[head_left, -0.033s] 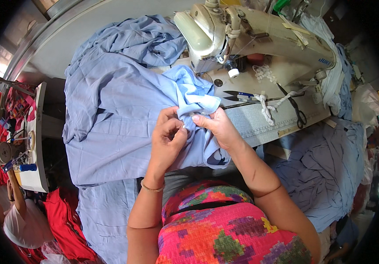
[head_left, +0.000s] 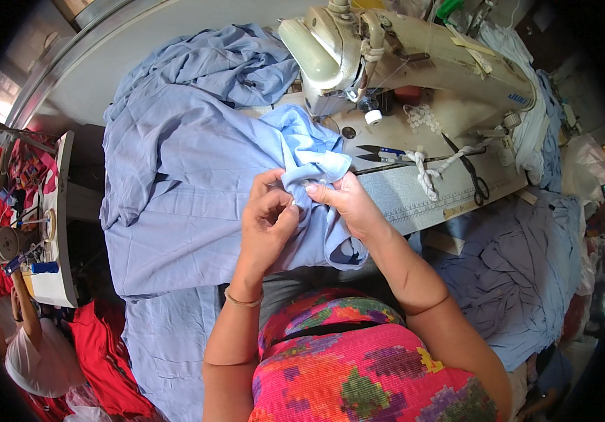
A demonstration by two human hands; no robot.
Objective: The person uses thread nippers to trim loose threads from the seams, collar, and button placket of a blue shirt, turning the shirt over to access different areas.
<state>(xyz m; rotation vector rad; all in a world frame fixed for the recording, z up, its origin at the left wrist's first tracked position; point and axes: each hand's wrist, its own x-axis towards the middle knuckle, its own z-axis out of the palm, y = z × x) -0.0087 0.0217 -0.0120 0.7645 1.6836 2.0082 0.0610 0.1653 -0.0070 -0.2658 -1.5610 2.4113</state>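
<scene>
A light blue garment (head_left: pixel 197 204) lies in folds over the machine table and hangs down toward my lap. My left hand (head_left: pixel 266 219) is closed at its edge, thumb and forefinger pinched together on the cloth. A tiny pale spot shows at those fingertips; whether it is a button or a nail I cannot tell. Close beside it, my right hand (head_left: pixel 351 202) grips a bunched part of the same garment, thumb on top and the other fingers mostly hidden beneath the fabric. Both hands work just in front of the sewing machine (head_left: pixel 323 60).
Thread snips (head_left: pixel 383 152) with blue handles and black scissors (head_left: pixel 477 184) tied with white cloth lie right of my hands. Small white buttons (head_left: pixel 423 118) sit behind them. More blue fabric (head_left: pixel 506 274) is heaped at right. Another person (head_left: pixel 42 355) works at the far left.
</scene>
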